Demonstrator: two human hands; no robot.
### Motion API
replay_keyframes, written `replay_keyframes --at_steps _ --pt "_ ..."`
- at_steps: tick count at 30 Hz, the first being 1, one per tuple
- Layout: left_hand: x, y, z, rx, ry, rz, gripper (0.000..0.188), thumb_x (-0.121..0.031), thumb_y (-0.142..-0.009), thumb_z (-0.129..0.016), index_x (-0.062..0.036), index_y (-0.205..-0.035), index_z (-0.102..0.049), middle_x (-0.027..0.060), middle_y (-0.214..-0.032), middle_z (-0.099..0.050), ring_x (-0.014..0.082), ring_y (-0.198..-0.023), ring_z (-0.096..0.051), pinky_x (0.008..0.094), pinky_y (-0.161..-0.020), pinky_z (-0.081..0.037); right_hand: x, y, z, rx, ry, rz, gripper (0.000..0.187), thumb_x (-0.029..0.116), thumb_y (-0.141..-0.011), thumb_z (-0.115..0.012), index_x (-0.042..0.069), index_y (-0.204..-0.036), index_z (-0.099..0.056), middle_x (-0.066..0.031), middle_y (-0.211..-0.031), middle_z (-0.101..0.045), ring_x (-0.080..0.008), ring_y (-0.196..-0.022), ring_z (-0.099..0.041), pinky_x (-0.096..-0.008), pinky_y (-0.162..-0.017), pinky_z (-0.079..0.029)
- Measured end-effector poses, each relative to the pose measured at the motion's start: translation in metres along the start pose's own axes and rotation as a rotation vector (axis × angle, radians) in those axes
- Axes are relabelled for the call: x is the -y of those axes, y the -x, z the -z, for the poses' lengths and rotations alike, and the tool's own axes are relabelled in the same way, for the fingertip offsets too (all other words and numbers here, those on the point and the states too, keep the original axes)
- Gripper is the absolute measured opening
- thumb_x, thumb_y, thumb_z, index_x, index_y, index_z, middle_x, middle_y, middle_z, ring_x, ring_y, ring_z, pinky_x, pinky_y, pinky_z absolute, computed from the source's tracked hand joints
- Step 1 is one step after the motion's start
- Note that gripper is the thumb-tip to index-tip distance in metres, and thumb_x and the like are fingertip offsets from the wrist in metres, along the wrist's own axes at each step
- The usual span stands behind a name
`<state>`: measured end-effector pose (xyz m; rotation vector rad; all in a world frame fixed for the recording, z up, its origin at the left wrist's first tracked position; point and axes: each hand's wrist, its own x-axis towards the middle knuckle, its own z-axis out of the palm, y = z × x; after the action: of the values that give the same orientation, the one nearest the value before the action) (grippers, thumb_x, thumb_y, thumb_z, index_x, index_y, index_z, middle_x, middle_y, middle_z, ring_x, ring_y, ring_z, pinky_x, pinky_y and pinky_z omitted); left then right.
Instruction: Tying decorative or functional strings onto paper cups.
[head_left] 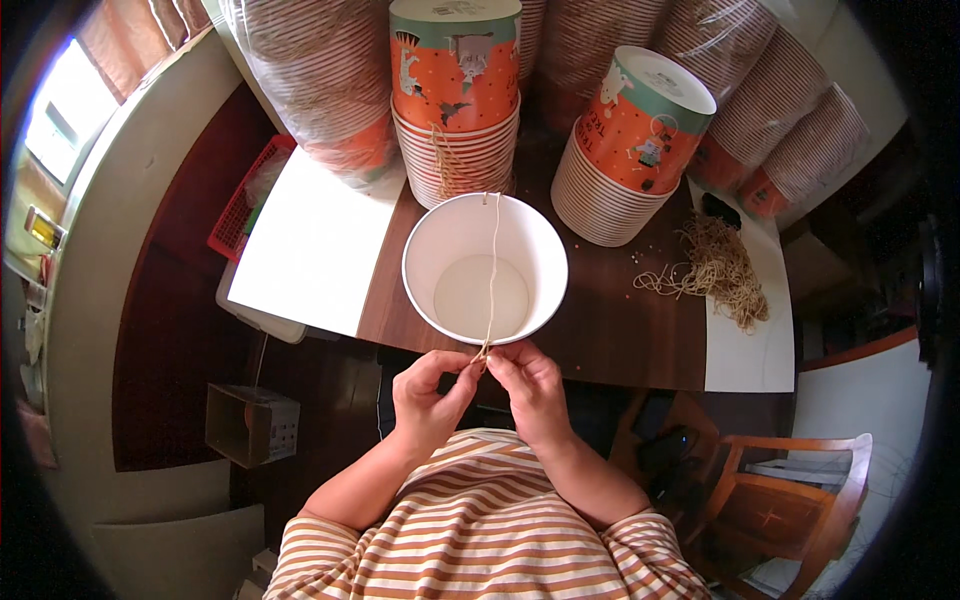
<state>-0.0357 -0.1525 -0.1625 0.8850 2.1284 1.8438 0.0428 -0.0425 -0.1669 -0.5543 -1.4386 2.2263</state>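
Note:
A round paper bucket, white inside, stands mouth up at the table's near edge. A thin cream string runs from its far rim across the mouth to the near rim. There my left hand and my right hand meet, fingertips pinched around the string's end just outside the rim. The fingers hide how the string passes the near rim, and I cannot tell whether a knot is there. Behind the bucket is a stack of upside-down orange and green printed paper buckets, with string hanging down its side.
A second upside-down bucket stack stands to the right. Beside it lies a tangled heap of string. Plastic-wrapped bucket stacks line the back. A red basket sits left of the table, a cardboard box below, a wooden chair right.

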Motion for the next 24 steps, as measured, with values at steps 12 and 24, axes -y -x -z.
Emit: replay_keyframes --at_steps 12,24 --pt "0.002 0.002 0.005 0.062 0.395 0.242 0.007 -0.002 -0.085 -0.061 0.0048 -0.087 -0.062 0.0083 -0.08 -0.066 0.0109 -0.069 -0.061 0.0222 -0.064 -0.05 0.006 -0.005 0.0 -0.006 -0.15 -0.145 0.014 0.014 -0.085 -0.061 0.003 -0.093 -0.066 -0.0019 -0.086 -0.066 -0.0037 -0.068 -0.048 -0.0202 -0.062 -0.037" --pt "0.005 -0.001 0.004 0.047 0.571 0.243 0.021 -0.002 -0.083 -0.063 0.0051 -0.102 -0.06 0.008 -0.091 -0.065 0.0101 -0.079 -0.06 0.0215 -0.072 -0.049 0.004 -0.003 0.003 -0.027 0.224 0.094 0.014 0.014 -0.088 -0.062 0.001 -0.092 -0.062 -0.002 -0.086 -0.064 -0.0067 -0.078 -0.056 -0.0226 -0.07 -0.046"
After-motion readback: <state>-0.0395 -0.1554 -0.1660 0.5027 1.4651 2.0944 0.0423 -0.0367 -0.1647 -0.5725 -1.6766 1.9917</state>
